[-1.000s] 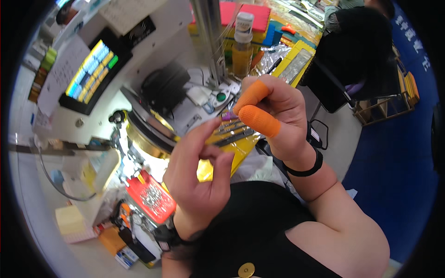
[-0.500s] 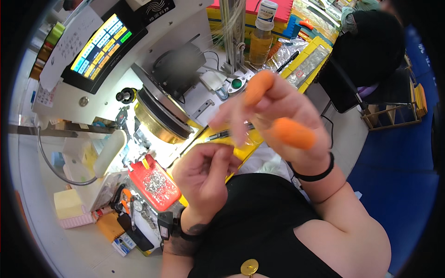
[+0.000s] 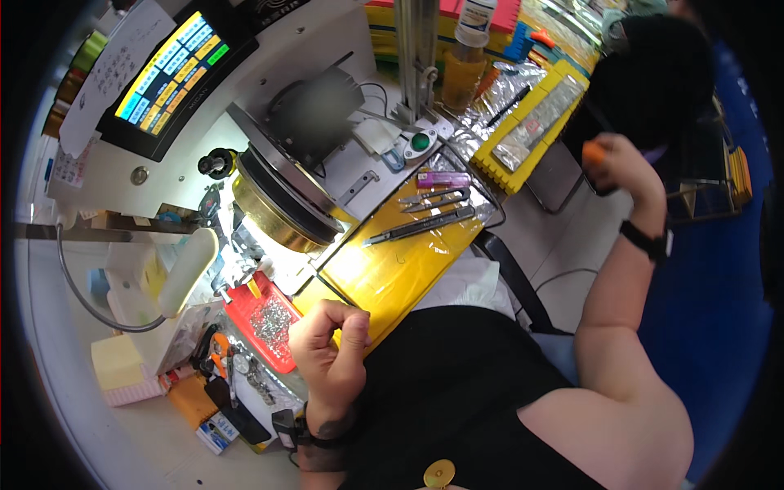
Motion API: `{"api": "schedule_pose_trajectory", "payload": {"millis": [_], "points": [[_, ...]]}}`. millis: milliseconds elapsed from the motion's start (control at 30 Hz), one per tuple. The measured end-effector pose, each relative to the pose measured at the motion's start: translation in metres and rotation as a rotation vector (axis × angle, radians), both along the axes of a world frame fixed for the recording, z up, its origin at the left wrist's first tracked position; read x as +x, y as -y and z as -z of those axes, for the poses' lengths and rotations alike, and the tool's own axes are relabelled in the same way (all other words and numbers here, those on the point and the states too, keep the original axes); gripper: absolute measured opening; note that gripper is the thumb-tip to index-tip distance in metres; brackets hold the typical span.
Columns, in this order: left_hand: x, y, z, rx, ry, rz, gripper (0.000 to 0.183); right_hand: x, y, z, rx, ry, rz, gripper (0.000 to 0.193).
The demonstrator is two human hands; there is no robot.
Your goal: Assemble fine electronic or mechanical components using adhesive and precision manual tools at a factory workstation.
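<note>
My left hand [image 3: 331, 351] is closed in front of my body, its thumb pressed against curled fingers; anything inside is hidden. It is nearest to a red tray [image 3: 287, 365] of small silvery pieces and the near corner of a yellow work surface [image 3: 384, 278]. Far out to the right, my right hand [image 3: 627, 173] is raised above the floor, fingers drawn together. An orange finger cover [image 3: 594, 153] shows at its fingertips; whatever they grip cannot be made out. On the yellow surface lie a purple lighter [image 3: 443, 180], small thread snips [image 3: 437, 200] and a slim black-handled tool [image 3: 420, 225].
A machine with a brass-coloured drum [image 3: 273, 214] and a lit screen [image 3: 173, 75] stands left of centre. A lamp head [image 3: 189, 272] hangs beside it. Behind are a bottle [image 3: 463, 73] and a yellow brick-built tray [image 3: 510, 175]. A black-clad person [image 3: 661, 77] sits at upper right.
My right hand has swung away from my left, out to the far right. My left hand has moved slightly down and left. The tools on the yellow surface are now uncovered.
</note>
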State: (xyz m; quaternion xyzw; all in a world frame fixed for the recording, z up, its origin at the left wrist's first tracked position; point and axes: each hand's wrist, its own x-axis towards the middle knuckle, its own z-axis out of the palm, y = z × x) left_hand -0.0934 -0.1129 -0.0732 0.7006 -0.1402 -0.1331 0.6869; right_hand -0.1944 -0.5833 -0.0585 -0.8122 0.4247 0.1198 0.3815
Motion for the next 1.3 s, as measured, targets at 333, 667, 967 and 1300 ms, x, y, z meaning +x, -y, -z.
{"api": "schedule_pose_trajectory", "payload": {"millis": [333, 667, 967, 1300], "points": [[0.007, 0.02, -0.032, 0.424, 0.483, 0.146, 0.009, 0.078, -0.248, -0.021, 0.528, 1.007, -1.035, 0.065], [0.022, -0.002, -0.021, 0.203, 0.501, -0.041, 0.005, 0.11, -0.255, -0.008, 0.426, 0.879, -0.93, 0.015], [0.029, -0.012, -0.023, 0.331, 0.921, 0.018, 0.026, 0.139, -0.224, 0.014, 0.451, 1.153, -0.375, 0.007], [0.033, -0.018, -0.023, 0.304, 0.922, -0.18, 0.029, 0.198, -0.207, 0.01, 0.361, 1.042, -0.642, 0.013]]}}
